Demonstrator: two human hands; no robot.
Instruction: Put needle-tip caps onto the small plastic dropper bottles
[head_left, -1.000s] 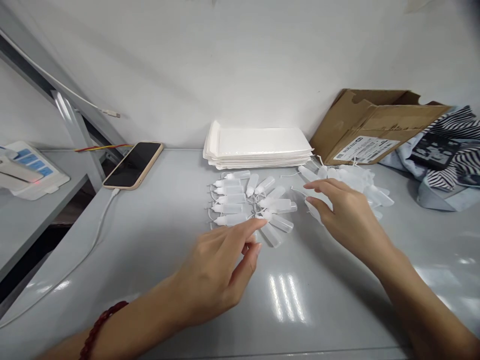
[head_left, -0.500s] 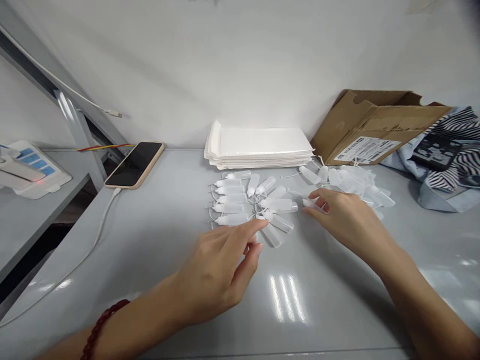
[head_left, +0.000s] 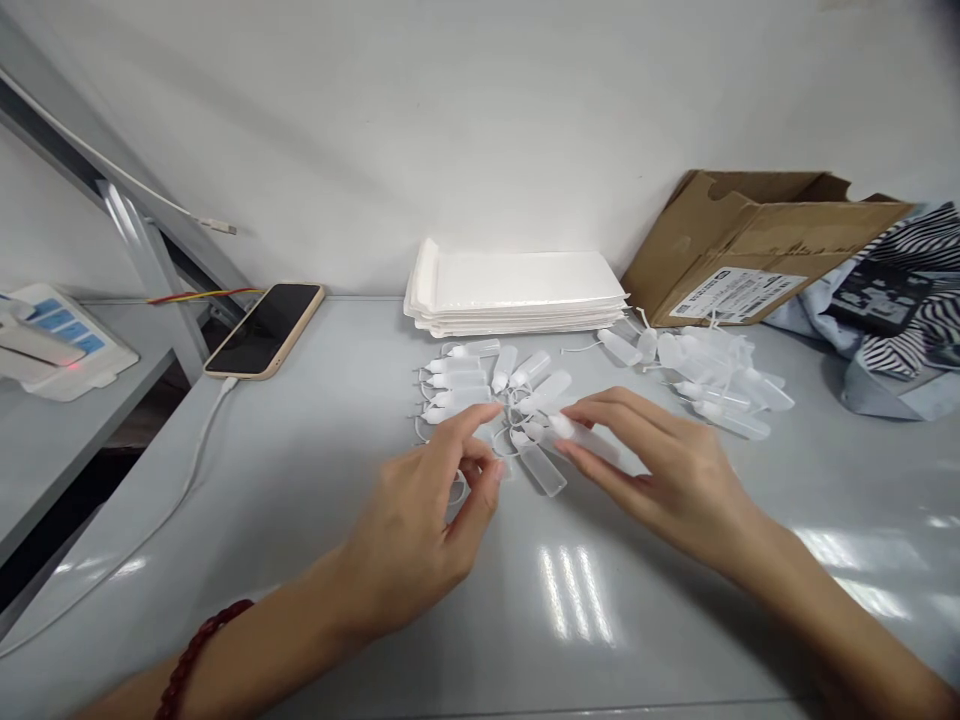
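Small translucent dropper bottles with thin strap caps lie about on the grey table. My right hand [head_left: 660, 450] pinches one dropper bottle [head_left: 592, 440] between thumb and fingers, its white cap end pointing left. My left hand [head_left: 427, 510] hovers over the lower end of a row of bottles [head_left: 457, 380], thumb and index finger curved and apart, with no bottle seen between them. It hides part of that row. Between the hands lies a loose cluster of bottles [head_left: 541, 465] with tangled straps. A larger heap of bottles [head_left: 720, 365] lies beyond my right hand.
A stack of white padded envelopes [head_left: 517, 285] lies against the wall. An open cardboard box [head_left: 765, 250] stands at the back right, beside striped and blue cloth [head_left: 892, 340]. To the left, a phone [head_left: 264, 330] is plugged into a white cable [head_left: 199, 460].
My right hand has moved left from beside the heap, bringing a bottle to the middle cluster. My left hand has shifted slightly left.
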